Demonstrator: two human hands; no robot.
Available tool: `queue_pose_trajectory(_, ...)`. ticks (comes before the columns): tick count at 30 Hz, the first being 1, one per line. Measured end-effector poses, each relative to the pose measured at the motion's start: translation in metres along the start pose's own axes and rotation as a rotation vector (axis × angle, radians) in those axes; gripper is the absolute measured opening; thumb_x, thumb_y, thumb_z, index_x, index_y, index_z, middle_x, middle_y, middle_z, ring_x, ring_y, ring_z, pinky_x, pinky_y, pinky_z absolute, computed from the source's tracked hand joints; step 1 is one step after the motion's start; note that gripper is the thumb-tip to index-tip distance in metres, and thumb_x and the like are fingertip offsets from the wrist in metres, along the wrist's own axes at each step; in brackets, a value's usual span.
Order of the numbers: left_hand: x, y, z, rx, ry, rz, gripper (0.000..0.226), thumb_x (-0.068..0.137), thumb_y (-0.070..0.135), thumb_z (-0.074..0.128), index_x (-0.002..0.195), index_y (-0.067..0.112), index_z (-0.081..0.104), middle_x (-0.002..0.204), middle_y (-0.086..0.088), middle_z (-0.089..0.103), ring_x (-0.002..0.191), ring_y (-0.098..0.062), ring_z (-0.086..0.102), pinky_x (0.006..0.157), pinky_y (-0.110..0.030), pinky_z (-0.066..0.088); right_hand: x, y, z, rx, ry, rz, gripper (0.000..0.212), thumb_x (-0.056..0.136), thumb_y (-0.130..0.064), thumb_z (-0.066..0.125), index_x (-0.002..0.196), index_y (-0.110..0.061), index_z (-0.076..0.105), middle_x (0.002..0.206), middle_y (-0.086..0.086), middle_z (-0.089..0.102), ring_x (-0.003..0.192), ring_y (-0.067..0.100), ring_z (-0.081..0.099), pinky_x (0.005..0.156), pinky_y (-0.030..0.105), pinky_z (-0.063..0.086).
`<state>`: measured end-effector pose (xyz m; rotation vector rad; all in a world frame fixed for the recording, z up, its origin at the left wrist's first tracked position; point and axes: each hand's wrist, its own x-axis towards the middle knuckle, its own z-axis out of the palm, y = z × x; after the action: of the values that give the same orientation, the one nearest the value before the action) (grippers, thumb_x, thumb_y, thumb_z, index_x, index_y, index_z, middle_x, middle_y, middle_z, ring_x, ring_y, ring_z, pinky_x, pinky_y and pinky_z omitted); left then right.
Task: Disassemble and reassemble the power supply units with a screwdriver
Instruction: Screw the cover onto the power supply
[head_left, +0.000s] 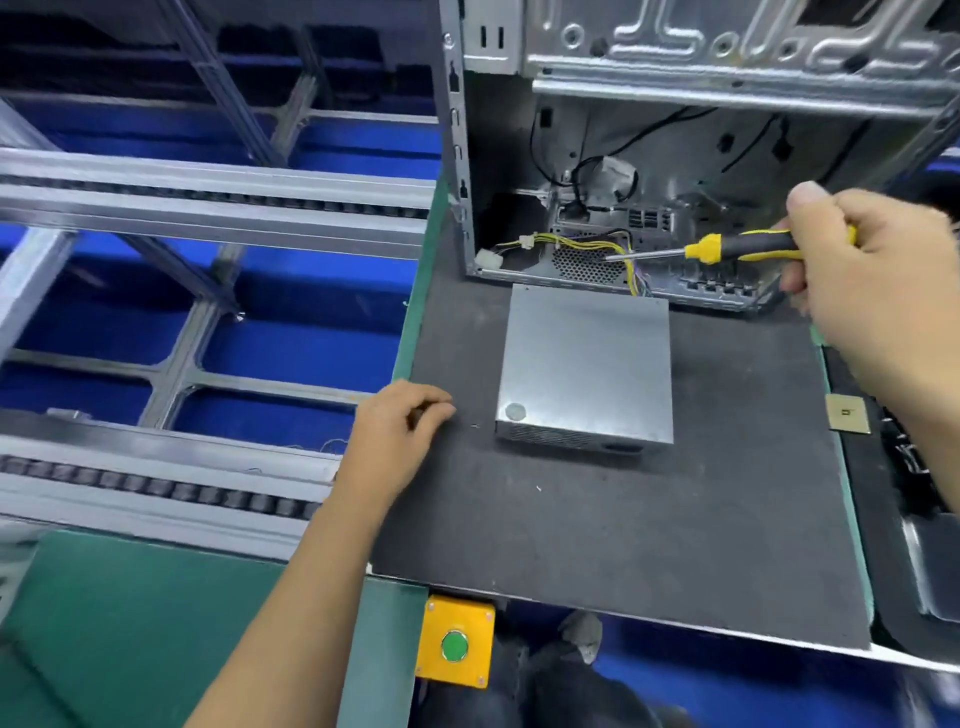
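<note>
A grey metal power supply unit (587, 364) lies flat on the dark mat (623, 519), its yellow and black cables running back into the open computer case (623, 130) behind it. My right hand (878, 280) grips a yellow-and-black screwdriver (727, 247), whose shaft points left toward the case's lower opening, above the unit's far edge. My left hand (397, 436) rests on the mat's left edge with fingers curled, left of the unit; whether something tiny is pinched there is unclear.
A roller conveyor frame (208, 192) over blue floor fills the left. A yellow box with a green button (454, 644) hangs under the bench's front edge. A small tan square chip (848, 413) lies at the mat's right edge, beside a dark tray (914, 493).
</note>
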<state>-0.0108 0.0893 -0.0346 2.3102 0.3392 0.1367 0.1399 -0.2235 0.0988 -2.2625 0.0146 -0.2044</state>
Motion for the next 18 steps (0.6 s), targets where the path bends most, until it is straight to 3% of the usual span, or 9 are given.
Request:
queue_pose_trajectory(3,-0.014,-0.006,0.014,0.1,-0.078,0.133,0.016,0.086,0.01,0.077,0.102,0.009,0.078,0.089,-0.007,0.068,0.083,-0.024,0.063,0.083,-0.032,0.05,-0.008,0.002,0.011,0.016,-0.02,0.041,0.048,0.087,-0.063,0.044,0.078,-0.02,0.062,0.053,-0.006,0.06,0.052,0.019,0.05,0.059,0.034,0.042)
queue_pose_trajectory(6,-0.016,-0.002,0.026,0.149,-0.061,0.239,0.014,0.086,0.008,0.076,0.1,0.007,0.079,0.087,-0.01,0.066,0.084,-0.031,0.063,0.078,-0.043,0.054,-0.015,0.0,0.016,0.051,-0.025,0.05,0.043,0.087,-0.062,0.045,0.076,-0.026,0.066,0.052,-0.007,0.06,0.052,0.018,0.049,0.059,0.036,0.043)
queue_pose_trajectory(9,-0.013,-0.003,0.032,0.167,-0.001,0.248,0.006,0.087,0.003,0.074,0.091,0.004,0.077,0.085,-0.011,0.064,0.083,-0.033,0.062,0.073,-0.046,0.054,-0.02,-0.002,0.015,0.075,-0.035,0.051,0.037,0.088,-0.059,0.046,0.071,-0.034,0.067,0.052,-0.008,0.061,0.052,0.014,0.05,0.059,0.035,0.043)
queue_pose_trajectory(12,-0.011,-0.004,0.036,0.18,0.04,0.24,0.005,0.09,0.002,0.069,0.09,0.005,0.072,0.087,-0.009,0.061,0.083,-0.029,0.059,0.072,-0.045,0.052,-0.023,0.0,0.011,0.094,-0.031,0.05,0.038,0.091,-0.056,0.047,0.073,-0.028,0.066,0.052,-0.007,0.06,0.049,0.011,0.048,0.057,0.031,0.04)
queue_pose_trajectory(14,-0.01,-0.002,0.038,0.057,0.062,0.138,0.01,0.095,0.003,0.062,0.089,0.011,0.067,0.086,-0.001,0.064,0.082,-0.02,0.059,0.076,-0.035,0.05,-0.025,0.003,0.008,0.112,-0.028,0.056,0.039,0.092,-0.053,0.047,0.075,-0.023,0.064,0.052,-0.007,0.059,0.048,0.009,0.048,0.053,0.027,0.04)
queue_pose_trajectory(16,-0.007,0.006,0.035,-0.222,0.089,-0.073,0.018,0.097,0.005,0.06,0.087,0.02,0.064,0.079,0.009,0.069,0.075,-0.01,0.065,0.073,-0.019,0.05,-0.028,0.004,0.006,0.136,-0.039,0.067,0.04,0.094,-0.05,0.048,0.073,-0.02,0.063,0.052,-0.007,0.058,0.044,0.008,0.046,0.045,0.019,0.037)
queue_pose_trajectory(18,0.001,0.019,0.03,-0.532,0.129,-0.199,0.02,0.096,0.007,0.063,0.088,0.025,0.069,0.079,0.006,0.074,0.073,-0.009,0.069,0.07,-0.017,0.052,-0.031,0.004,0.006,0.182,-0.064,0.075,0.039,0.096,-0.046,0.049,0.07,-0.02,0.062,0.052,-0.006,0.056,0.042,0.008,0.044,0.04,0.016,0.034)
